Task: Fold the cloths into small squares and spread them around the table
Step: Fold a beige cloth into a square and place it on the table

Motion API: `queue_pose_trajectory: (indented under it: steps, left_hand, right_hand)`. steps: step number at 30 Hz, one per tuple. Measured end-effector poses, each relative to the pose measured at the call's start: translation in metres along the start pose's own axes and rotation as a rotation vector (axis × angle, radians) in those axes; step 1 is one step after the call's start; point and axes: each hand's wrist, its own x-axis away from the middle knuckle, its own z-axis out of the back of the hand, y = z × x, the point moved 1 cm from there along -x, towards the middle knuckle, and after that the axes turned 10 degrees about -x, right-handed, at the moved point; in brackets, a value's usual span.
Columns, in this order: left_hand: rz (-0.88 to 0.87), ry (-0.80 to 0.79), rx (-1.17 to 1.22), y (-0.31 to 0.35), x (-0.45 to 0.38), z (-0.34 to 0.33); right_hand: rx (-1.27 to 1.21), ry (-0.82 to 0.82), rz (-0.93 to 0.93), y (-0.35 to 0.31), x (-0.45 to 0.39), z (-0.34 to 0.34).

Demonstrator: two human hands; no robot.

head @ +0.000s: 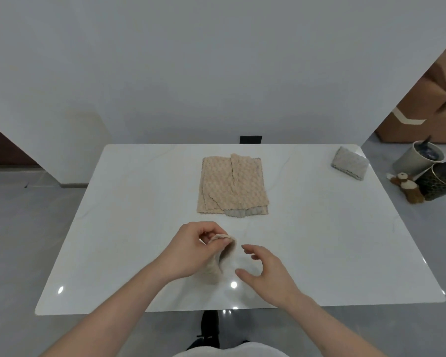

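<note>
My left hand (191, 249) pinches a small folded beige cloth (223, 256) by its top edge, holding it just above the white table (345, 253) near the front middle. My right hand (264, 273) hovers beside the cloth on its right, fingers loosely curved, holding nothing. A pile of unfolded beige cloths (232, 185), with a grey one showing underneath, lies flat at the table's middle back. One folded grey cloth (349, 163) sits at the far right corner.
On the floor to the right of the table stand two round bins (417, 157) and a small plush toy (407, 186). A brown cardboard box (422, 104) is behind them. A white wall runs behind the table.
</note>
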Motion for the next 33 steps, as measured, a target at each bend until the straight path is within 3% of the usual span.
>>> queue_pose_trajectory:
  steps: [6,14,20,26,33]
  left_hand:
    - [-0.056,0.066,0.019,0.038,0.019,-0.020]
    - [0.034,0.225,0.042,0.021,0.014,-0.023]
    - [0.097,0.205,-0.066,-0.051,-0.030,-0.045]
    - [0.103,0.245,-0.142,-0.173,-0.098,-0.094]
    - [0.066,0.534,-0.235,-0.264,-0.137,-0.133]
  right_hand:
    - [-0.099,-0.060,0.118,-0.001,0.008,0.005]
    - [-0.098,0.084,0.093,0.026,0.005,0.024]
    - [0.058,0.112,0.001,0.066,-0.037,0.023]
    - [0.133,0.139,-0.011,0.147,-0.104,-0.005]
    - [0.129,0.404,0.180,0.199,-0.142,-0.032]
